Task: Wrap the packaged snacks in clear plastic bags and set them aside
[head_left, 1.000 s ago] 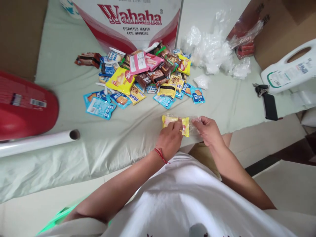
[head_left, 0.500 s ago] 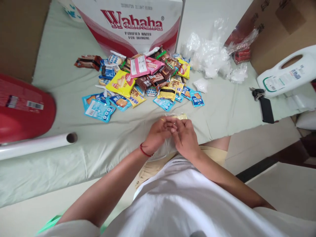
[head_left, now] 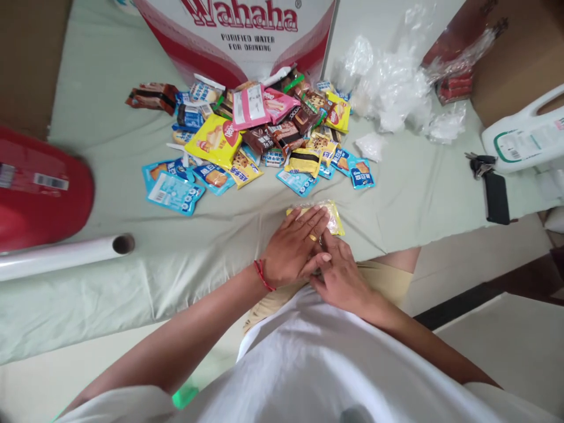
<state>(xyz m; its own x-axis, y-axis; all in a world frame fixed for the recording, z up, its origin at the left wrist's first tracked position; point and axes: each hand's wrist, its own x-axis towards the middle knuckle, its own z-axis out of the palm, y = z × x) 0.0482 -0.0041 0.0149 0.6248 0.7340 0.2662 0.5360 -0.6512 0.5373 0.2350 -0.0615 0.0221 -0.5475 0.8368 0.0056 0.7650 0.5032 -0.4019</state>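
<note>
Near the table's front edge lies a yellow snack packet (head_left: 335, 221), seemingly with clear plastic over it. My left hand (head_left: 294, 249) rests flat across it, fingers stretched together toward the upper right and covering most of it. A gold-coloured ring and a red cord bracelet are on that hand and wrist. My right hand (head_left: 346, 274) lies close against the left one, its fingers extended at the packet's near edge and partly behind the left thumb. Beyond both hands is a heap of wrapped snacks, including a yellow bag (head_left: 214, 141), a pink packet (head_left: 249, 107) and blue sachets (head_left: 176, 192).
Behind the heap stands a Wahaha water carton (head_left: 247, 44). Crumpled clear plastic bags (head_left: 390, 97) lie at the back right. Keys (head_left: 480, 164), a black phone-like object (head_left: 497, 198) and a white jug (head_left: 522, 138) are at right. A white tube (head_left: 61, 258) and red container (head_left: 39, 191) sit left.
My left hand has gone from curled fingers to lying flat on the yellow packet. My right hand has shifted slightly down and straightened its fingers. More of the packet now shows.
</note>
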